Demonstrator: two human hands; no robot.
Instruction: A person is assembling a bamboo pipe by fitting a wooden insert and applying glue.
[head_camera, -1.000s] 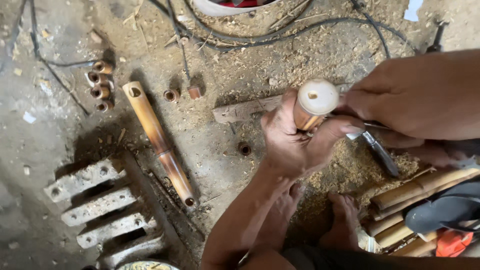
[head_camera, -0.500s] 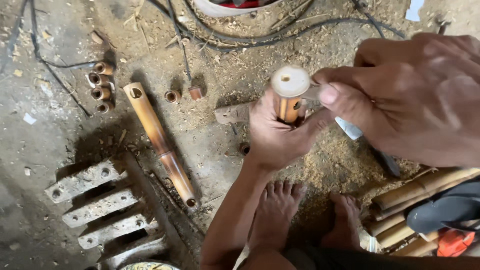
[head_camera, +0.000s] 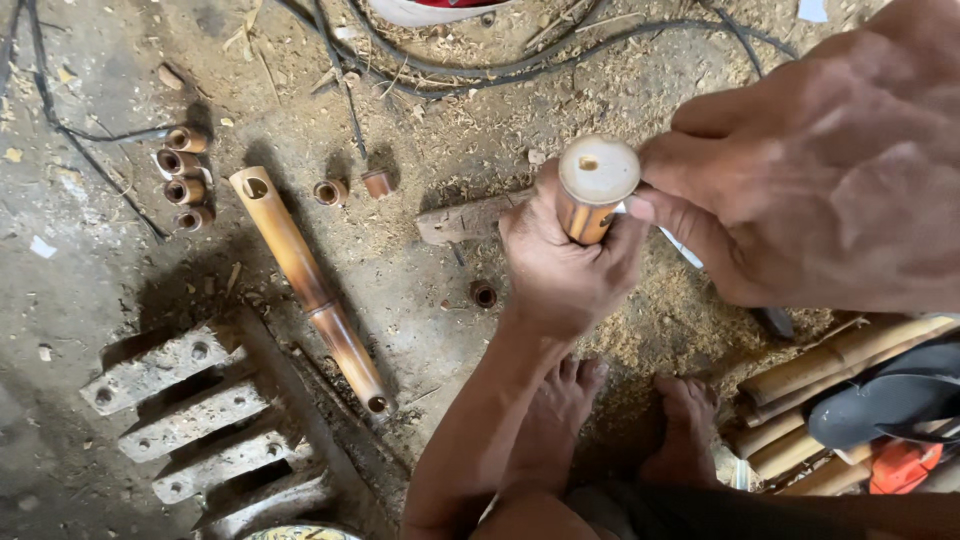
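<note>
Bamboo tube (head_camera: 596, 190) stands upright, gripped by left hand (head_camera: 560, 270); right hand (head_camera: 810, 170) pinches its rim.

I see a dusty grey concrete floor (head_camera: 90, 280) strewn with pale sawdust (head_camera: 640, 330). On it lie a long tan bamboo tube (head_camera: 310, 290), short cut bamboo rings (head_camera: 180, 175) to its upper left, grey slotted concrete blocks (head_camera: 190, 420) at the lower left, black cables (head_camera: 450, 70) along the top edge, and stacked bamboo lengths (head_camera: 830, 360) at the right edge.
</note>
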